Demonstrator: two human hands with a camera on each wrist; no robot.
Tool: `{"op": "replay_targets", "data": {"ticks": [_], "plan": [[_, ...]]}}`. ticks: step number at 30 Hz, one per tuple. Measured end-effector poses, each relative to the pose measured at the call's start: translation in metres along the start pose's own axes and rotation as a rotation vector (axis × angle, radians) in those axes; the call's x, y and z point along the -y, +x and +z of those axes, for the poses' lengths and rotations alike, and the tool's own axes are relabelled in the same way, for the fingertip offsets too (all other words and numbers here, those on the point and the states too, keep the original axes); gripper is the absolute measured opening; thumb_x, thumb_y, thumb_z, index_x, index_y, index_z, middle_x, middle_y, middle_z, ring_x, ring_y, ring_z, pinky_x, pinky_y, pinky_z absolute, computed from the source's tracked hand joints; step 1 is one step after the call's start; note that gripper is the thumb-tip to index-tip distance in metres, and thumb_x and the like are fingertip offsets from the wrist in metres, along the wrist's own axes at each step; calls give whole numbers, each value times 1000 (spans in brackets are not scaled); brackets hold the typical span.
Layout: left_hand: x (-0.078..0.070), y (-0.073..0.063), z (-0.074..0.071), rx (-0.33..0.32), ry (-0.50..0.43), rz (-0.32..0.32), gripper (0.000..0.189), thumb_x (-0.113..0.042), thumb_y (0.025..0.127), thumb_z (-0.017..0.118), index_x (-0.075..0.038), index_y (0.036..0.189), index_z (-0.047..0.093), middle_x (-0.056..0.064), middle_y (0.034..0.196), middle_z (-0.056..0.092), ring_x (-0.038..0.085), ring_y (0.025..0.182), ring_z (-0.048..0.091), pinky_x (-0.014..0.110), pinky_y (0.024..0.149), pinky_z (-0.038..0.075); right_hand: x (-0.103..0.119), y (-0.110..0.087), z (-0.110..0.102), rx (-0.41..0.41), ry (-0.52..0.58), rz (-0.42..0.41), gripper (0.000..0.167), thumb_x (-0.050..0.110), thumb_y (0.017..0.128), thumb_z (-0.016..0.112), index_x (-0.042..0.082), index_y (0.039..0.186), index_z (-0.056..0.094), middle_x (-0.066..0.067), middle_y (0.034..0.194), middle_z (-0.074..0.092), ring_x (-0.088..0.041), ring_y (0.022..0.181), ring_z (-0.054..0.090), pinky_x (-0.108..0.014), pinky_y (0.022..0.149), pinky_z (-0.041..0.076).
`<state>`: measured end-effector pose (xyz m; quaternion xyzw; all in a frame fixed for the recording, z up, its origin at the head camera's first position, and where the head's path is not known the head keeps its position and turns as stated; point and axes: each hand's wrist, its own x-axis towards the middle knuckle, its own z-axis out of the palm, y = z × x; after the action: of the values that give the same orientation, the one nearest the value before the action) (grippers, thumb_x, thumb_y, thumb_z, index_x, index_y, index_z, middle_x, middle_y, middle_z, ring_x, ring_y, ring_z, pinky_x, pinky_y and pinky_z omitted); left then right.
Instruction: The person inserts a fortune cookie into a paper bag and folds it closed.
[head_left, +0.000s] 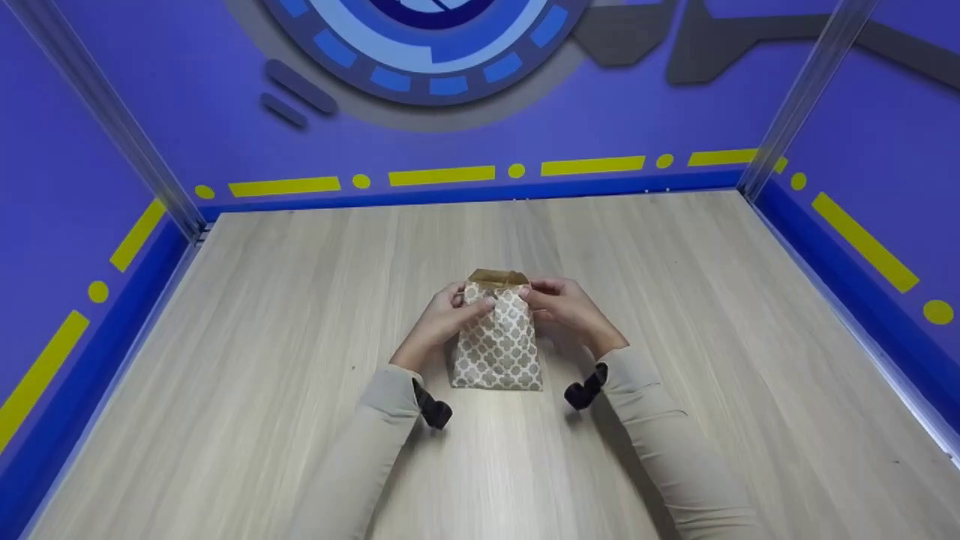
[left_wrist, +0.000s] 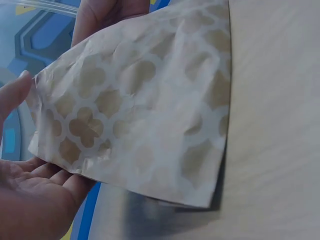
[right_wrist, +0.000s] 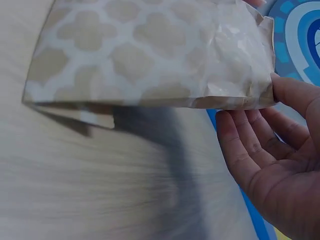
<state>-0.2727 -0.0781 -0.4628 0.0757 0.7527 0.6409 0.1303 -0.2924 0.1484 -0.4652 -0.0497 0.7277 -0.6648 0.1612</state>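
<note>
A flat paper bag (head_left: 498,345), white with a tan quatrefoil pattern, lies between both hands near the middle of the table. Its brown inner side (head_left: 498,278) shows at the far end. My left hand (head_left: 441,319) grips the upper left edge, thumb on the patterned front and fingers underneath. At the upper right corner, my right hand (head_left: 570,304) pinches the paper between thumb and fingers. Both wrist views show the bag's held end raised, with its near end down by the tabletop. Creases run across the paper (right_wrist: 235,55) close to the right thumb. The bag's inside is hidden.
A light wood-grain table (head_left: 262,337) spreads out around the hands. Blue printed panels (head_left: 187,90) with yellow markings stand along the back and both sides. Metal posts (head_left: 806,94) rise at the back corners. A black strap (head_left: 433,409) hangs at the left cuff, another at the right.
</note>
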Motion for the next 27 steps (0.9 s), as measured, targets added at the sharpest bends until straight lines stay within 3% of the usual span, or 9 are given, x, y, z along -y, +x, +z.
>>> {"op": "replay_targets", "data": {"ticks": [6,21,27], "plan": [[-2,2,3,-46,-35,81,55,-19,89,68,1,136,46,18,121,64,16,99,65,28,86,52,8,-2,-4,-4,5,-25,44,20,92,64,-4,128,54,-10,113,62,-14,93,65,-29,84,54],[-9,-1,9,-148,-100,168,40,-5,83,72,4,119,59,18,110,68,10,86,65,23,76,53,14,-8,-4,20,51,-92,40,15,89,68,-4,122,58,-6,106,64,-15,95,64,-30,87,53],[-10,-1,11,-176,-131,173,35,-4,82,73,4,114,62,14,101,71,8,77,63,20,68,51,14,-8,-1,-26,51,-88,26,16,86,71,0,106,64,-4,97,66,-15,90,64,-29,84,54]]}}
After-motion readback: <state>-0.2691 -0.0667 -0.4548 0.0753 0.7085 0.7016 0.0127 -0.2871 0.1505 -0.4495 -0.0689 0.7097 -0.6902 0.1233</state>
